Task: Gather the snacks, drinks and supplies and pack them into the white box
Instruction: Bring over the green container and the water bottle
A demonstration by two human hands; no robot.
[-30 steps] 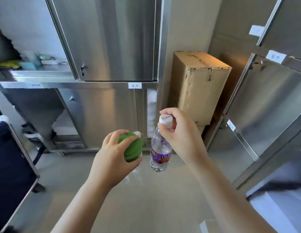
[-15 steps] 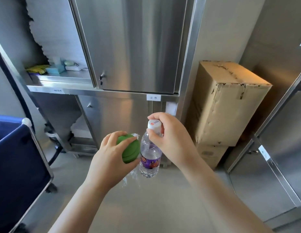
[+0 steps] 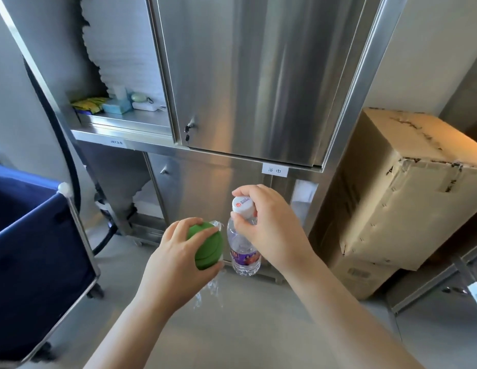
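Note:
My left hand (image 3: 173, 265) grips a round green item in clear plastic wrap (image 3: 206, 247), held out in front of me. My right hand (image 3: 272, 230) pinches the white cap and neck of a small water bottle (image 3: 244, 251) with a purple label, which hangs upright beside the green item. On an open steel shelf at the upper left lie a yellow packet (image 3: 89, 105), a light blue tissue pack (image 3: 117, 105), a white tube and a pale green soap-like item (image 3: 137, 97). No white box is in view.
A steel cabinet (image 3: 245, 75) with shut doors stands ahead. A large cardboard box (image 3: 407, 187) leans at the right over a smaller one. A blue fabric cart (image 3: 32, 241) on a metal frame is at the left. Grey floor lies below.
The view has swung left and closer to the cabinet; the open shelf and blue cart fill more of the frame. Both hands keep the same hold on their items.

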